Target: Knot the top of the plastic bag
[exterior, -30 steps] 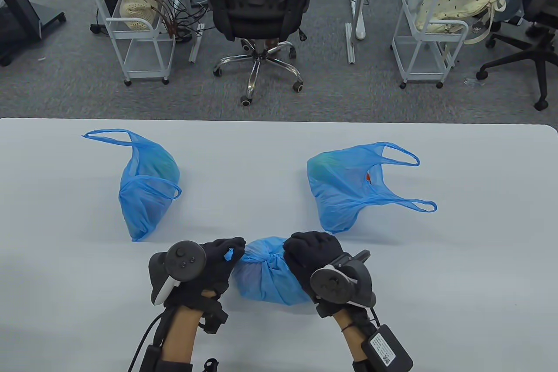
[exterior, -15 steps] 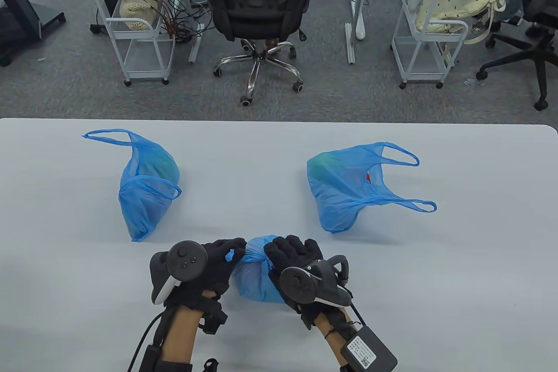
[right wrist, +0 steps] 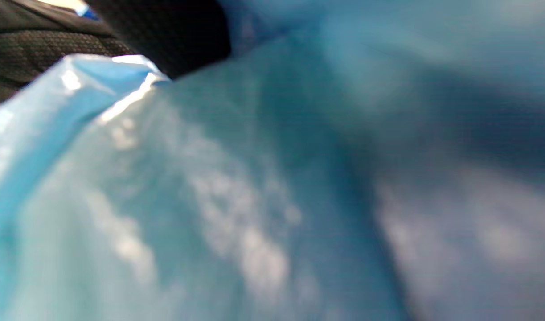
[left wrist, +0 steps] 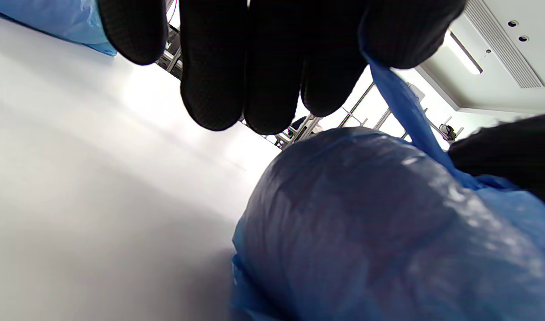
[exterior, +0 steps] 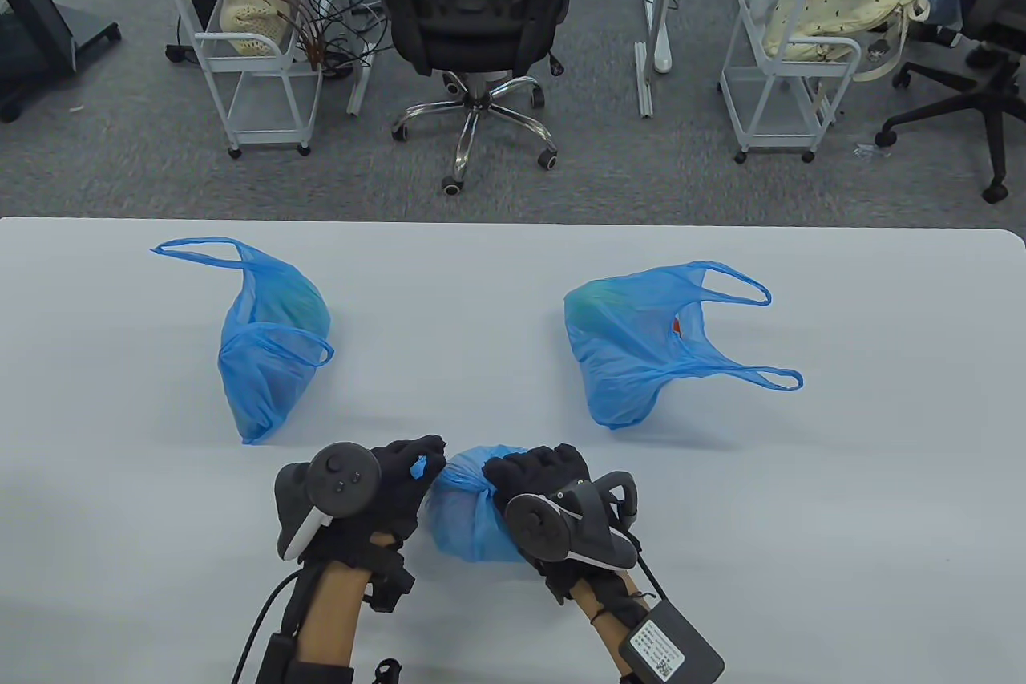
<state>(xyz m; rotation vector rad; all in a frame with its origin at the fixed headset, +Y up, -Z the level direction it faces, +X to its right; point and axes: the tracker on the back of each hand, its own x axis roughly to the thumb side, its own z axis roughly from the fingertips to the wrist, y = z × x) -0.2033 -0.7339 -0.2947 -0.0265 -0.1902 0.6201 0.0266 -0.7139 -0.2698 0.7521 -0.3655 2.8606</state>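
Note:
A filled blue plastic bag [exterior: 469, 511] lies on the white table [exterior: 842, 475] near the front edge, between my hands. Its handles are crossed and bunched at a knot [exterior: 473, 482] on top. My left hand [exterior: 417, 467] pinches one blue handle strip [left wrist: 401, 107] at the bag's left. My right hand [exterior: 533, 475] lies over the bag's right top and grips the other handle there; the strip is hidden under the fingers. The bag fills the left wrist view [left wrist: 379, 232] and the right wrist view [right wrist: 272, 187].
Two more blue bags with loose handles lie farther back, one at the left [exterior: 272, 343] and one at the right [exterior: 641, 343]. Past the table's far edge stand an office chair [exterior: 473, 18] and two white carts [exterior: 248, 58].
My right hand has moved left and toward me over the bag's top, closing in on the knot. The bag has bunched up smaller. My left hand has stayed put, pinching its handle.

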